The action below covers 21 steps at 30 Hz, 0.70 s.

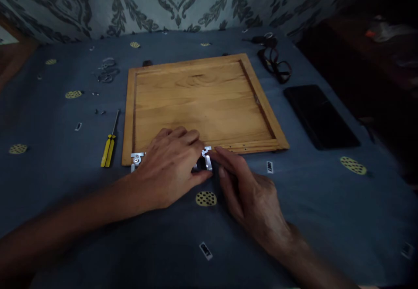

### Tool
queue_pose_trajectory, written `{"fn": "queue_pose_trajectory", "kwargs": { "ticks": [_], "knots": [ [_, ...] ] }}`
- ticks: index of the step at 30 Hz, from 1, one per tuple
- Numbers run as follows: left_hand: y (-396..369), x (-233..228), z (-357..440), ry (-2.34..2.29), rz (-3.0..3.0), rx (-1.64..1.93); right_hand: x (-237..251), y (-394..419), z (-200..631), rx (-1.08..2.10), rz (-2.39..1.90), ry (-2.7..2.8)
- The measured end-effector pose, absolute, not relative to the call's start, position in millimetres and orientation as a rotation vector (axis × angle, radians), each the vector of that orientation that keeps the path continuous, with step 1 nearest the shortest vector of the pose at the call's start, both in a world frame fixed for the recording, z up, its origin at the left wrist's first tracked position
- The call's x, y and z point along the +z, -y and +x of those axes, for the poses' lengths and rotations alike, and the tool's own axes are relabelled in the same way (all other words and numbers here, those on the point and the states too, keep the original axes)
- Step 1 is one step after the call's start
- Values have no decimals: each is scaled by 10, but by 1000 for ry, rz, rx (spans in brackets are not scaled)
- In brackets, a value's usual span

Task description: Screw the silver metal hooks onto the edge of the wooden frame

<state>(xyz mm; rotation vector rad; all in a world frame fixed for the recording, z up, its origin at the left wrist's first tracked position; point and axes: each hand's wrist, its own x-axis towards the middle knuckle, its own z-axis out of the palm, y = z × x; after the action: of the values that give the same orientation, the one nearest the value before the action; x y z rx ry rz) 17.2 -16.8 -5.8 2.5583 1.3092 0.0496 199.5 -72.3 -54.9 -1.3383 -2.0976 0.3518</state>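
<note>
A wooden panel (196,102) with a raised frame lies flat on the blue cloth. Along its near edge sits a shiny metal fitting (208,160), whose left end (136,158) shows a screw head. My left hand (170,167) covers the fitting's middle, its fingers over the frame and its thumb on the near side, closed around it. My right hand (251,193) is beside the fitting's right end. Its index fingertip rests at the frame edge, thumb a little apart below, with nothing visible between them. A yellow-handled screwdriver (110,145) lies left of the panel.
Small screws (99,112) lie above the screwdriver, and small metal pieces (107,71) farther back. Eyeglasses (277,67), keys (264,38) and a dark phone-like slab (321,115) are on the right. Patterned fabric (178,1) rises behind. The bed-like surface drops off at right.
</note>
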Motion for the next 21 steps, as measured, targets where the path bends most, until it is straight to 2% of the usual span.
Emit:
{"fn": "queue_pose_trajectory", "kwargs": {
  "ticks": [7, 14, 21],
  "knots": [
    [110, 9, 49, -1220, 2470, 142, -567, 738, 2005, 312, -1384, 2113],
    [-90, 217, -239, -1348, 2264, 430, -514, 738, 1982, 329, -1415, 2110],
    [-169, 194, -344, -1371, 2202, 507, -538, 764, 1995, 330, -1480, 2099]
  ]
}}
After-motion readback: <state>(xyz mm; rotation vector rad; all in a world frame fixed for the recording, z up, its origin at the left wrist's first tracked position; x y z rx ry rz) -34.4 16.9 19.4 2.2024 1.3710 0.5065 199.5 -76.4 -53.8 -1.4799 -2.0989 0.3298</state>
